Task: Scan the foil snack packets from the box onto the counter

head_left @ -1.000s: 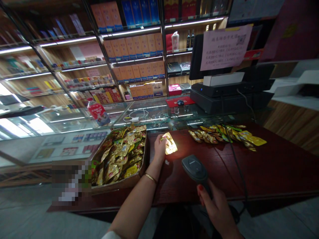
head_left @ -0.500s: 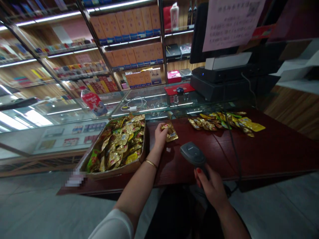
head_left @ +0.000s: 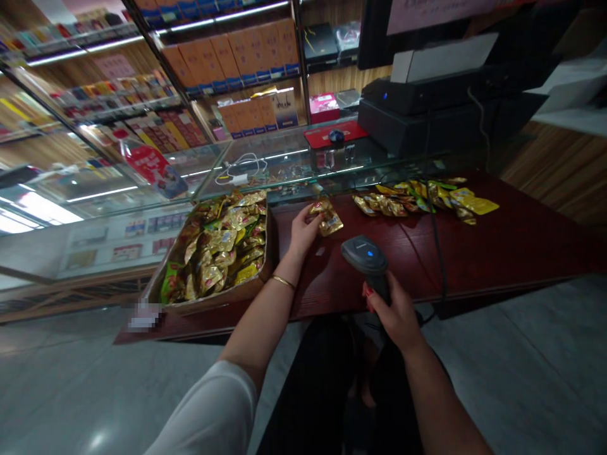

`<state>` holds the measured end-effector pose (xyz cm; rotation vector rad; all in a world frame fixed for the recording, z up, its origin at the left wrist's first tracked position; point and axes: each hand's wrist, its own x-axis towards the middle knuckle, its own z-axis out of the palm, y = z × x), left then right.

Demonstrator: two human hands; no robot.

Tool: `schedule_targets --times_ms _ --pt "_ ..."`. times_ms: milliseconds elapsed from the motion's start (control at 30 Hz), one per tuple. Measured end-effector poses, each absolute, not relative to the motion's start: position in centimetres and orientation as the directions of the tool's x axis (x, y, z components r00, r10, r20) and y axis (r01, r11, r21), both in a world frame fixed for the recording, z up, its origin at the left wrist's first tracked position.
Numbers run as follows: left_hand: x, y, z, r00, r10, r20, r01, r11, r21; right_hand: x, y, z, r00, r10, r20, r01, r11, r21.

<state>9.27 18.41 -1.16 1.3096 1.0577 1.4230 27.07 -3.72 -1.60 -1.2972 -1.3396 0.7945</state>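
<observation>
My left hand (head_left: 305, 229) pinches a small gold foil snack packet (head_left: 331, 218) by its left side, close over the dark red counter. Just to the right, my right hand (head_left: 394, 309) is wrapped around the handle of a black barcode scanner (head_left: 365, 254), whose blue light is lit. The scanner's head tilts toward the packet and stays apart from it. Left of my left forearm stands an open cardboard box (head_left: 271, 245) full of gold, yellow and green packets (head_left: 220, 253). A loose row of similar packets (head_left: 417, 200) lies along the counter's back right.
Behind the wooden counter (head_left: 531, 246) runs a glass display case (head_left: 279, 165) with a white cable (head_left: 241, 179) and a red mat (head_left: 313, 136) on it. A red-labelled bottle (head_left: 149, 165) stands left. The scanner's cord (head_left: 437, 246) crosses the counter below the dark register (head_left: 393, 120).
The view has tipped downward, so the counter sits higher. The scanner's blue light has come on. My left hand still holds the packet, its face now showing more.
</observation>
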Motion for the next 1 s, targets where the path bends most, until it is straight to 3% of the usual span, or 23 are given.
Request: schedule_targets --times_ms 333,433,633,1000 --pt "9.3 17.7 -3.0 -0.058 0.997 -0.05 0.058 0.053 0.997 26.9 -2.6 -1.8 0.198 0.954 0.225 0.031 0.223 -0.974" --pt "10.4 17.6 -2.8 -0.072 0.989 -0.129 0.024 0.131 0.991 26.6 -2.0 -2.2 0.218 0.95 0.224 -0.014 0.232 -0.972" --pt "16.7 20.7 -1.4 0.107 0.962 -0.253 -0.035 0.258 0.966 26.5 -1.7 -2.6 0.246 0.944 0.221 -0.071 0.245 -0.967" --pt "25.8 24.8 -0.5 0.281 0.944 -0.174 0.024 0.174 0.984 27.1 -1.7 -2.6 0.266 0.933 0.243 -0.133 0.286 -0.949"
